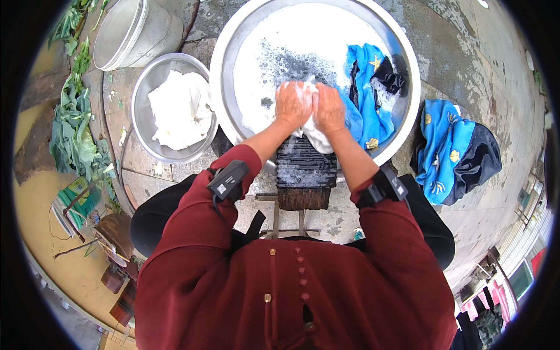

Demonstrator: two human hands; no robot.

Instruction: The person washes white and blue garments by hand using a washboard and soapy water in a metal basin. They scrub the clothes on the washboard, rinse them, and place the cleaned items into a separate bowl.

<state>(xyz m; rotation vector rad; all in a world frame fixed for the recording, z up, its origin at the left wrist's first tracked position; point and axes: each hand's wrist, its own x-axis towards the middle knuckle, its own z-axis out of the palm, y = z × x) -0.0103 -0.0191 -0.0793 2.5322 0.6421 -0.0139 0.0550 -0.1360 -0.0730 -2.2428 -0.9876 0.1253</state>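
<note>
A large metal basin (217,83) holds white suds and dark water. My left hand (294,104) and my right hand (328,107) are side by side over it, both closed on a wet white cloth (316,135). The cloth hangs onto the upper part of a ridged washboard (306,164), which leans on the basin's near rim with its wooden foot towards me. Blue fabric (378,122) with shell and starfish prints, partly black, lies in the basin right of my hands. My fingertips are hidden by the cloth and the backs of the hands.
Left of the basin stands a smaller metal bowl (139,103) holding white cloth (179,111). A pale bucket (164,33) lies tilted beyond it. Blue and black fabric (450,153) is heaped on the paving at the right. Leafy greens (74,127) line the left side.
</note>
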